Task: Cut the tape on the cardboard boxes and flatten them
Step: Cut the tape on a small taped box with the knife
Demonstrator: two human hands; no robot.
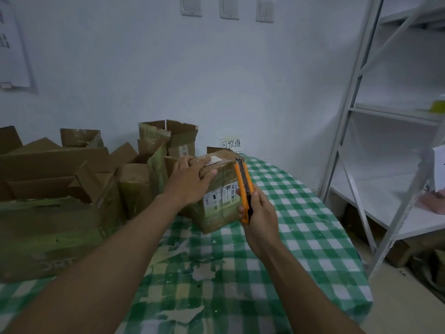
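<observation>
— Where do we find the sealed box (220, 203)?
— On the green-checked counter (301, 237), near its far edge. It stands tilted, one corner turned toward us, and a white shipping label (225, 195) faces us.

— And the left hand (192, 180)?
— It grips the box's upper left corner. Its fingers (204, 162) are spread and bent over the top, and the thumb lies across the near face.

— What do we see in the right hand (260, 213)?
— An orange utility knife (244, 186), upright just beside the box's right edge. The fingers (240, 210) wrap round the lower handle and the thumb lies along its side. The blade reaches up past the box's top corner. We cannot quite tell whether the blade touches the cardboard, since it is thin and dark there.

— What else sits on the counter?
— Several opened boxes (72, 179) crowd the left side, flaps up, one of them touching the sealed box from behind. The cloth nearest us is worn and patchy.

— And beyond?
— A handwritten note (231, 143) is stuck on the wall behind the box, and a white metal shelf (361, 109) stands to the right.
</observation>
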